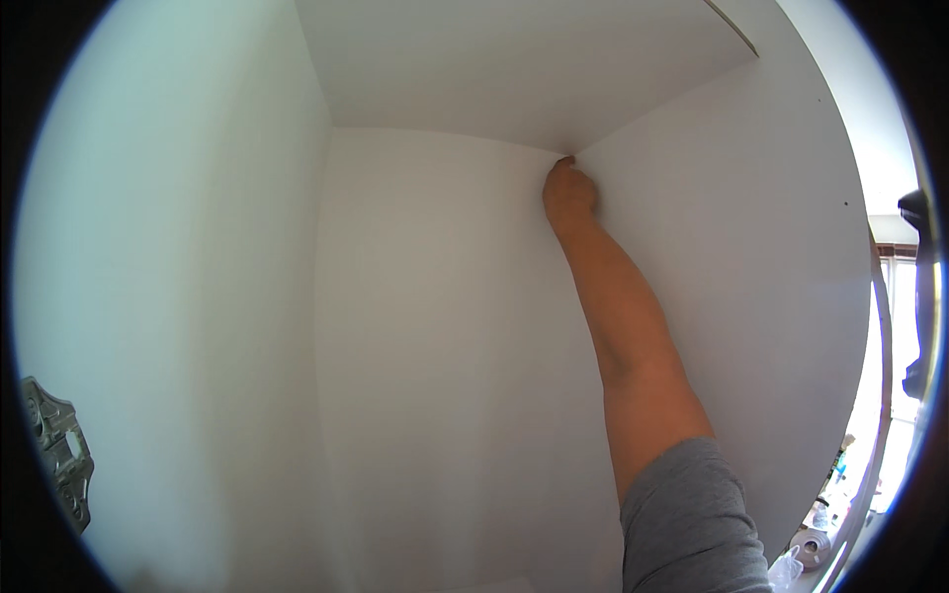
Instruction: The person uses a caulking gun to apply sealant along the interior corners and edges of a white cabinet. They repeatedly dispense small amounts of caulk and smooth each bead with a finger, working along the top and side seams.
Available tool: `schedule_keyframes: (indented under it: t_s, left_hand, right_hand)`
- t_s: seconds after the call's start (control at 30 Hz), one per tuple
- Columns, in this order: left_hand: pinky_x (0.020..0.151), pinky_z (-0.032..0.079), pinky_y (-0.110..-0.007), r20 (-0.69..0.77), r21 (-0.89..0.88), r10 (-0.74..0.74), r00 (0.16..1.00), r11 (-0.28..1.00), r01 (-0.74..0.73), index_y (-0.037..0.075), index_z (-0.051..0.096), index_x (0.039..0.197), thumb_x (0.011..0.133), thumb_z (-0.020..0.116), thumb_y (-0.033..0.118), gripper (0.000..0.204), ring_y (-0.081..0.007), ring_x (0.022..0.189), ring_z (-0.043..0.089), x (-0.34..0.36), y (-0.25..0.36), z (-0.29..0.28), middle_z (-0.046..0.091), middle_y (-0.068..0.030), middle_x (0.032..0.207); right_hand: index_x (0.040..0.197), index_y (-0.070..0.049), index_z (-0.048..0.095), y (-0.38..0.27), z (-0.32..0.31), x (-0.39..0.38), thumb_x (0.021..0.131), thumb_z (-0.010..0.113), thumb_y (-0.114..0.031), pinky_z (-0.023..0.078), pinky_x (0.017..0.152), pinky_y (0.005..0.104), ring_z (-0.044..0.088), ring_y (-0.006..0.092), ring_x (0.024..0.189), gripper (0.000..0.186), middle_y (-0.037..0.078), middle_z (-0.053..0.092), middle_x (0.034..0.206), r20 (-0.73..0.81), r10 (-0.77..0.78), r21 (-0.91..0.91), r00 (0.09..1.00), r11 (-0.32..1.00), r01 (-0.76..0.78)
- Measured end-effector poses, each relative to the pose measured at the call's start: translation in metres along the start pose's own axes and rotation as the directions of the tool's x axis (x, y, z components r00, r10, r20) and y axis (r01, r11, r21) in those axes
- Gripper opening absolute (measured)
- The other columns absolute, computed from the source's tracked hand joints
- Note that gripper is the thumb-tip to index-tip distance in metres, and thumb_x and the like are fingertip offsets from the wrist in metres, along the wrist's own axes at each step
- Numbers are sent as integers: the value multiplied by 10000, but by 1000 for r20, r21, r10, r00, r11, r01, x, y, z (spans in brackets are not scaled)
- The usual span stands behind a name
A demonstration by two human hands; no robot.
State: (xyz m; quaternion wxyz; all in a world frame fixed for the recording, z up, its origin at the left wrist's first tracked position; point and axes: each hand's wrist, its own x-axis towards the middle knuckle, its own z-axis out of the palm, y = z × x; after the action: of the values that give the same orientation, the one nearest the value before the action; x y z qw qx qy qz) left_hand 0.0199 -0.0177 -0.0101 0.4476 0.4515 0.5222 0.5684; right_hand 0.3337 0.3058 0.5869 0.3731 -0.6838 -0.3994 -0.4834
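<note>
My right hand reaches up to the far upper right corner of a white cabinet's inside. Its fingers are curled closed and touch the place where the back panel, the right side panel and the top panel meet. Whatever the fingers may hold is hidden by the hand itself. A short grey sleeve covers my upper arm, which comes in from the lower edge. My left hand is out of sight.
A metal hinge is at the lower left, by the left panel. A narrow slot marks the upper right. Outside the cabinet's right edge are a roll of tape, a clear plastic bag and a bright window.
</note>
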Motion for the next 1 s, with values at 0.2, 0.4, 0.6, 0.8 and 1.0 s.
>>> schedule_keyframes:
  t_s: [0.2, 0.4, 0.6, 0.8, 1.0]
  left_hand:
    - [962, 469, -360, 9, 8, 4, 1000, 1000, -4, 41, 370, 1392, 928, 772, 81, 615, -224, 1124, 555, -6, -3, -3, 546, -131, 1256]
    - [987, 468, -368, 13, 8, 17, 1000, 1000, -17, 36, 350, 1424, 931, 782, 100, 658, -240, 1160, 561, -15, -5, -5, 549, -147, 1292]
    - [1012, 467, -376, 12, 17, 17, 1000, 1000, -18, 31, 329, 1455, 934, 791, 118, 703, -256, 1195, 567, -20, -6, -7, 551, -163, 1328]
    - [1037, 466, -385, 7, 30, 15, 1000, 999, -16, 25, 308, 1487, 937, 801, 137, 747, -271, 1231, 573, -22, -6, -6, 553, -179, 1364]
    - [1057, 466, -389, -14, 50, -10, 1000, 999, 11, 21, 295, 1512, 937, 812, 150, 783, -282, 1257, 583, -22, -8, -7, 565, -189, 1385]
  right_hand:
    - [1533, 141, 365, 4, 2, -10, 984, 619, -158, 630, 626, 357, 778, 239, 832, 675, 147, 774, 1034, -1, -47, -165, 999, 985, 46]
    - [1505, 143, 407, 8, -6, -29, 962, 642, -138, 627, 647, 362, 777, 250, 832, 656, 167, 775, 1006, 26, -83, -168, 996, 982, 86]
    - [1508, 121, 427, 16, -30, -20, 976, 597, -120, 632, 768, 395, 769, 303, 937, 608, 221, 760, 1068, 24, -101, -14, 995, 995, 102]
    - [1554, 113, 363, 7, -29, -6, 988, 581, -124, 627, 804, 424, 760, 327, 978, 651, 228, 749, 1126, 44, -8, 59, 999, 998, 6]
    - [1558, 134, 329, 5, -17, -2, 984, 596, -132, 627, 796, 408, 764, 317, 974, 686, 222, 753, 1126, 54, 22, 9, 998, 1000, -23]
